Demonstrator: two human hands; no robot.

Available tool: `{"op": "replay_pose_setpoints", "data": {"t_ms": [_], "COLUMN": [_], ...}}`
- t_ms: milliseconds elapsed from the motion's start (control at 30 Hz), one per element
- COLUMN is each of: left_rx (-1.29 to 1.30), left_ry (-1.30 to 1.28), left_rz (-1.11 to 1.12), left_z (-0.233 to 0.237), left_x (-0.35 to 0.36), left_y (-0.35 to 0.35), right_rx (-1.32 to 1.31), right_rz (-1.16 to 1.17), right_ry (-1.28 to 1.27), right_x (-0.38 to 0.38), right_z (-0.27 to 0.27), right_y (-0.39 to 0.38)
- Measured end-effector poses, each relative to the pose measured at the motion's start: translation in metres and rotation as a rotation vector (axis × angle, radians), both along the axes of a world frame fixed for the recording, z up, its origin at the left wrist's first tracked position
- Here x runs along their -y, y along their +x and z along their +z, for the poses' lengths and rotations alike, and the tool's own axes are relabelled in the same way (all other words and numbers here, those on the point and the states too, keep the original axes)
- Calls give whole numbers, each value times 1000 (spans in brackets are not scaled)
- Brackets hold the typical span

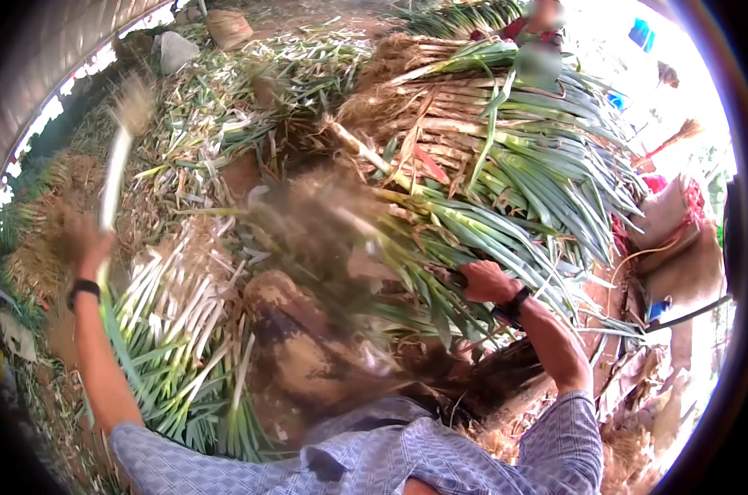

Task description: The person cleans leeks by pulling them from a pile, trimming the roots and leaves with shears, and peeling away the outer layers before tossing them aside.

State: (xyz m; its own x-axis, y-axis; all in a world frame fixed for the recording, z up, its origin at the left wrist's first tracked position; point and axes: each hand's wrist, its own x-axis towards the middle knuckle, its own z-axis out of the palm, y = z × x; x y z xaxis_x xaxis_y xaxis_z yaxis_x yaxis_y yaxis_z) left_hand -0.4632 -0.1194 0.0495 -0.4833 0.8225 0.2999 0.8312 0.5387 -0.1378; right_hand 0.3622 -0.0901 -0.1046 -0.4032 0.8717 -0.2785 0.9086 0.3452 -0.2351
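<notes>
My left hand, with a dark band at the wrist, is raised at the left and closed around a green onion. Its pale stalk points up, with the blurred roots at the top. Below lies a bundle of cleaned green onions with white stalks and green leaves. My right hand is closed at the edge of the leafy pile. A short dark tool sticks out of its fist; its kind is not clear. Uncleaned green onions with brown roots are heaped ahead of it.
Peelings and leaf scraps cover the ground at the upper left. My knee is in the middle, beside blurred loose leaves. Another person is partly in view behind the heap. A sack stands at the right.
</notes>
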Motion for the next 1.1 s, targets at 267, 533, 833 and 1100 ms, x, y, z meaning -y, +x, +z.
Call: {"op": "replay_pose_setpoints", "data": {"t_ms": [267, 533, 833, 1100], "left_rx": [1153, 1754, 2730, 1985], "left_ry": [79, 319, -503, -322], "left_rz": [-930, -1809, -1495, -929], "left_z": [-30, 49, 59, -127], "left_x": [-3, 91, 70, -65], "left_y": [356, 610, 614, 567], "right_rx": [-47, -137, -134, -62], "right_rz": [26, -82, -38, -114], "right_ry": [-46, -134, -295, -250], "right_x": [-13, -17, -18, -17], "right_z": [15, 5, 24, 27], "right_y": [-26, -2, 14, 34]}}
